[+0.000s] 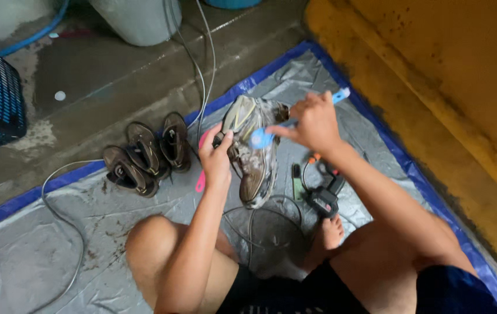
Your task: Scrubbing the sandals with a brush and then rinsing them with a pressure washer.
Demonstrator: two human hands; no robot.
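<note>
- Muddy and wet, the shoe [254, 148] is being held up over the grey tarp [21, 256], just in front of your knees.
- Your left hand [216, 156] is gripping the shoe at its left side, near the collar, fingers curled shut around that edge and the thumb pressing on top.
- Your right hand [316, 121] is closing around a blue brush [271, 135]; its handle end is sticking out past your knuckles toward the upper right, and the round head is pointing down-left onto the shoe's upper.
- The shoe's long axis is running away from you, one end low and near your legs, the other end up by the tarp's blue border; which end is the toe, you cannot tell for sure.
- The brush is lying across that axis, so its head is touching the shoe from the right side while your left hand is bracing from the left.
- Your right hand is the nearer one to the shoe's far end; your left is nearer the middle.
- Three brown shoes [143, 154] are sitting well apart to the left, on the tarp's edge.
- A sprayer [323, 195] with its hose is lying just beside your right foot [328, 232].
</note>
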